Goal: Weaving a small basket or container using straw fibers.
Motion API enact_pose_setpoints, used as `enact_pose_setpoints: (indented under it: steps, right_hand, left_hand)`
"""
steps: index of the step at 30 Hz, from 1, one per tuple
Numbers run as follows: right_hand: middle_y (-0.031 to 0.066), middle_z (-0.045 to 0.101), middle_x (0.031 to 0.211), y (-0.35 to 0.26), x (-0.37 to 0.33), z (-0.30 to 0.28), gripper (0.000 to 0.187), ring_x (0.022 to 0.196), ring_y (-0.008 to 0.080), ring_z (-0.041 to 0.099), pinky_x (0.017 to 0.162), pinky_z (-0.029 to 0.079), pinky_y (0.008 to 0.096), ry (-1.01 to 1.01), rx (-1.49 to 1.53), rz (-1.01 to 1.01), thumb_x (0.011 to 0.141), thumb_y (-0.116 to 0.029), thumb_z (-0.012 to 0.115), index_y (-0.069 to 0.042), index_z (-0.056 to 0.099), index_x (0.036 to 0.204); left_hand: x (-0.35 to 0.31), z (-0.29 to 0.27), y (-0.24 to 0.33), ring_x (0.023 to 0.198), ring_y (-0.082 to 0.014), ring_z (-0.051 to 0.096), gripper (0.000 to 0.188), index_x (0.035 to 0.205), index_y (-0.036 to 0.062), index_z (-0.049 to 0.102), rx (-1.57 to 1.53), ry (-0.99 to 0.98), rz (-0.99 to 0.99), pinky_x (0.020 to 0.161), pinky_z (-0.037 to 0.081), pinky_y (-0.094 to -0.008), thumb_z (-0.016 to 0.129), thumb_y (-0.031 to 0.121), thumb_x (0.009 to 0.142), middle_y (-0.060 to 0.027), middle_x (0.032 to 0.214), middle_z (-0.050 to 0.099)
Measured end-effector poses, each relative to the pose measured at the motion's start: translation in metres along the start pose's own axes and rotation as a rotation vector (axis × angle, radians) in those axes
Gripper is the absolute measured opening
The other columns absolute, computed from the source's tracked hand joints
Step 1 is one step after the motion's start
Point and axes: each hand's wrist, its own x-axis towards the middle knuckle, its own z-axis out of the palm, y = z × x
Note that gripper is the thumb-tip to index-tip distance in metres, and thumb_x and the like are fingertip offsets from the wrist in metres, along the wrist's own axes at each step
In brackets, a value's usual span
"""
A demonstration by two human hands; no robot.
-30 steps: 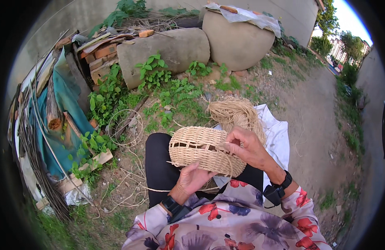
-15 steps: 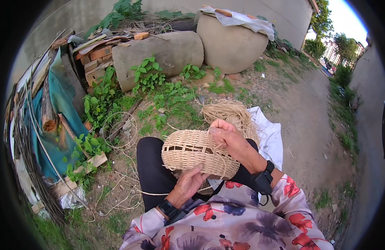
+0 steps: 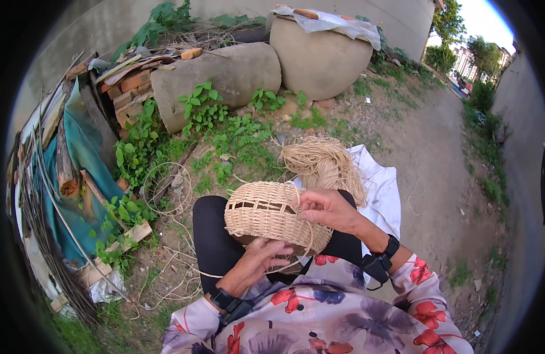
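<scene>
A pale woven basket (image 3: 266, 212) rests on its side across my lap, an open band of bare uprights running between its woven rows. At its right end my right hand (image 3: 328, 209) is closed in a pinch on a thin straw cord (image 3: 296, 192), which curves up beside the weave. Under the near edge lies my left hand (image 3: 262, 261), palm turned toward the basket, its fingers stretched out and touching or nearly touching the rim. Another length of cord hangs in a loop by the basket's right end.
Beyond my knees a bundle of straw cord (image 3: 328, 168) lies on a white cloth (image 3: 375, 186). Loose cord coils (image 3: 169, 186) spread over the ground at left. A large clay pot (image 3: 322, 59), bricks, a teal sheet (image 3: 84, 177) and green plants stand farther off.
My right hand has come down and slightly nearer along the basket's right end. My left hand's fingers have loosened and spread from the near edge. The view has shifted slightly.
</scene>
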Motion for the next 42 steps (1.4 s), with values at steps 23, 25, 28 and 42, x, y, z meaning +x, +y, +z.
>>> enact_pose_setpoints:
  steps: [23,25,28,42]
  right_hand:
    - [0.0087,0.056,0.080,0.021,-0.018,0.009,0.011,0.070,0.0197,0.058,0.063,0.047,0.0315,0.277,-0.486,-0.247,0.085,-0.003,0.058,-0.001,0.061,0.096]
    - [0.0127,0.056,0.083,0.021,-0.018,0.012,0.014,0.071,0.0273,0.059,0.065,0.048,0.0350,0.284,-0.524,-0.239,0.082,-0.001,0.059,-0.001,0.060,0.096]
    - [0.0141,0.056,0.084,0.024,-0.019,0.022,0.013,0.073,0.0309,0.059,0.066,0.048,0.0395,0.378,-0.583,-0.327,0.082,-0.002,0.059,-0.001,0.060,0.095]
    - [0.0154,0.053,0.084,0.023,-0.018,0.035,0.016,0.080,0.0358,0.056,0.070,0.047,0.0449,0.418,-0.715,-0.361,0.077,0.000,0.058,-0.002,0.057,0.092]
  left_hand:
    - [-0.006,0.000,0.143,0.061,-0.0099,0.051,0.027,0.079,0.0057,0.060,0.940,0.117,0.416,0.058,0.041,-0.0254,0.058,0.027,0.096,0.0003,0.063,0.053]
    - [-0.013,0.003,0.146,0.059,-0.0088,0.050,0.029,0.079,0.0047,0.066,1.230,0.178,0.455,0.058,0.040,-0.0247,0.064,0.031,0.092,0.0015,0.062,0.056]
    - [-0.021,0.014,0.144,0.058,-0.0048,0.047,0.026,0.075,0.0065,0.066,1.270,0.250,0.486,0.054,0.036,-0.0217,0.068,0.028,0.090,0.0021,0.063,0.055]
    - [-0.023,0.018,0.143,0.058,-0.0024,0.039,0.021,0.082,0.0030,0.067,0.919,0.187,0.539,0.052,0.030,-0.0209,0.069,0.022,0.090,0.0076,0.068,0.053]
